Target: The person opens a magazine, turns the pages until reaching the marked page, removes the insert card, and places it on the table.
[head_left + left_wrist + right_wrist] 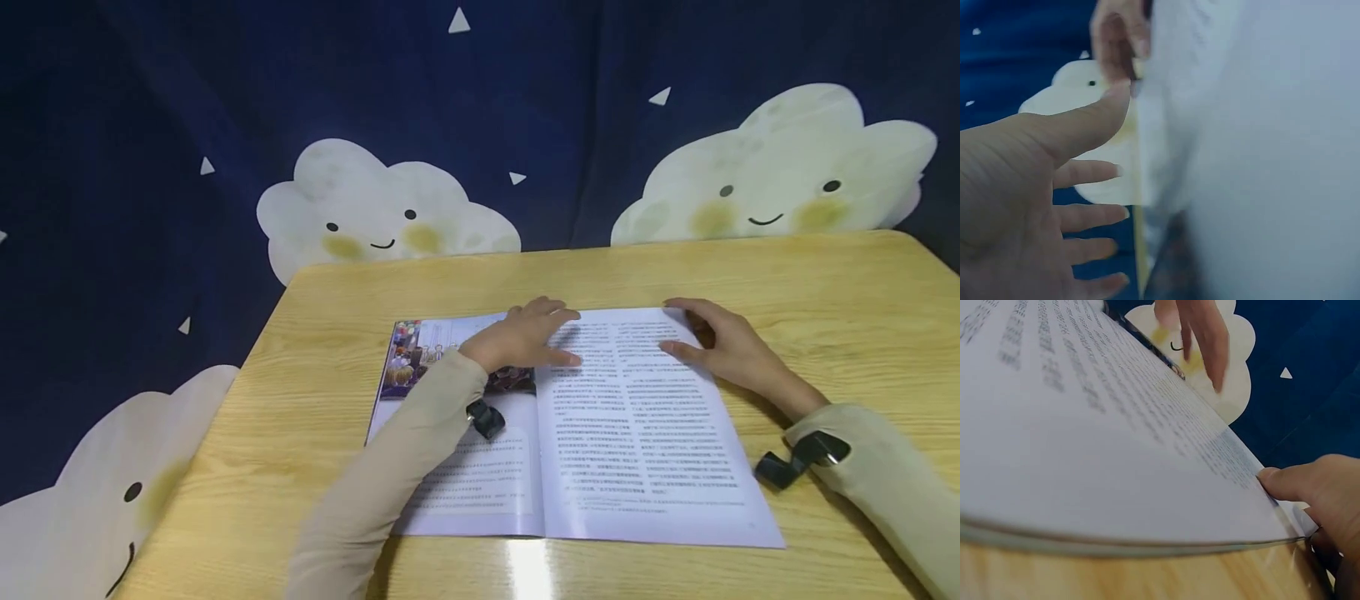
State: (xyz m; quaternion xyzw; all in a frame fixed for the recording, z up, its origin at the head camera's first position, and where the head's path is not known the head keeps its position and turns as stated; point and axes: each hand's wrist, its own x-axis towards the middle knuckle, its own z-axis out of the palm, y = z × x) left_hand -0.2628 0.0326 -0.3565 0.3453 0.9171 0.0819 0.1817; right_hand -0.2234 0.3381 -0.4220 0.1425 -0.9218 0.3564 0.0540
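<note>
An open magazine (592, 467) lies on the wooden table, with pictures on its left page and printed columns on its right page. Over the upper middle, near the fold, my left hand (521, 335) is held with fingers spread; the left wrist view shows nothing in its grasp. My right hand (731, 346) is at the upper right corner of the magazine. Its thumb (1282, 481) presses on the printed page in the right wrist view, while the other fingers curl round the edge, partly hidden below it.
The wooden table (285, 417) extends on both sides of the magazine. Behind it hangs a dark blue cloth (562, 100) with smiling white clouds and small triangles. Black straps (802, 458) sit on both wrists over beige sleeves.
</note>
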